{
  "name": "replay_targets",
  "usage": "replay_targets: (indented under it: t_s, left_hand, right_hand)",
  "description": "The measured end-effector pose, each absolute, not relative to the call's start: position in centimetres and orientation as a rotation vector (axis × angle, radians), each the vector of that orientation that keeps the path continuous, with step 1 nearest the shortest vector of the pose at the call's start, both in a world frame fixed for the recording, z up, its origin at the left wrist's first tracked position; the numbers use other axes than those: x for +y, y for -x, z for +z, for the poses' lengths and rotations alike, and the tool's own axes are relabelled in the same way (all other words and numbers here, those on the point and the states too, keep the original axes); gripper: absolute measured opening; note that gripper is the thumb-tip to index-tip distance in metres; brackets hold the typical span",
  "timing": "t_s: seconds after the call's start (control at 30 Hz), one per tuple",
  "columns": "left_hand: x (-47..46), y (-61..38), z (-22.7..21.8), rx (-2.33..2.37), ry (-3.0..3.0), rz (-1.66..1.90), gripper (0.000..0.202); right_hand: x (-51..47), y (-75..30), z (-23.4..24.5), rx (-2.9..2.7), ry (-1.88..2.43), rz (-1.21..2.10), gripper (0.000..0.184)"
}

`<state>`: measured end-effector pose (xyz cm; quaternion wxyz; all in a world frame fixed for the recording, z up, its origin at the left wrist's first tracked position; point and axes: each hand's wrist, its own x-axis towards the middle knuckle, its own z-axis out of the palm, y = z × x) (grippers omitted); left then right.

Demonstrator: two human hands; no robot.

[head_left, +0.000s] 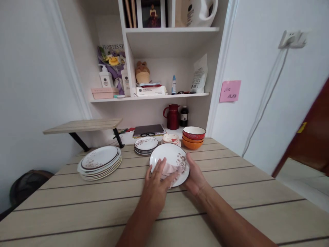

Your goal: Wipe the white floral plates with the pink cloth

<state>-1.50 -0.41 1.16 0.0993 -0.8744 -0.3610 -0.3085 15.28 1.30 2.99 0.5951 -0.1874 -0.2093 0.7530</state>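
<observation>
A white plate [164, 152] with a dark rim and brown flower pattern is tilted up above the table. My right hand [195, 178] grips it by its right edge, thumb on the front and fingers behind. My left hand [157, 181] presses a pale pink cloth [171, 168] against the plate's face, fingers bent over the cloth. Just behind the plate are a stack of small dark-rimmed plates [146, 144] and small patterned dishes [171, 138]. To their right stands a stack of red and orange bowls [194, 137].
On the left, a stack of larger plates [100, 158] lies near a raised wooden shelf [84, 125] on black legs. At the back are a dark laptop [149, 130], a red jug [173, 116] and a dark bottle [184, 116]. The slatted table [97, 209] meets the wall at right.
</observation>
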Motion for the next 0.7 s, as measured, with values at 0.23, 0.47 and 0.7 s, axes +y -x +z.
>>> replay_targets:
  t_s: [0.23,0.47,0.7]
  left_hand:
    - [-1.7,1.6,2.0,-1.082,2.408,-1.137,0.053]
    - [-2.0,0.5,1.1,-1.270,2.482,-1.249,0.048]
    - [-1.0,0.6,0.2,-1.707,2.261,-1.233,0.043]
  right_hand:
    - [1.8,-15.9,3.0,-0.416,0.412,1.642,0.065]
    - [1.7,-15.1,2.4,-0.418,0.469,1.582,0.059]
    - [0.1,-12.7,2.0,-0.466,0.619,1.686,0.060]
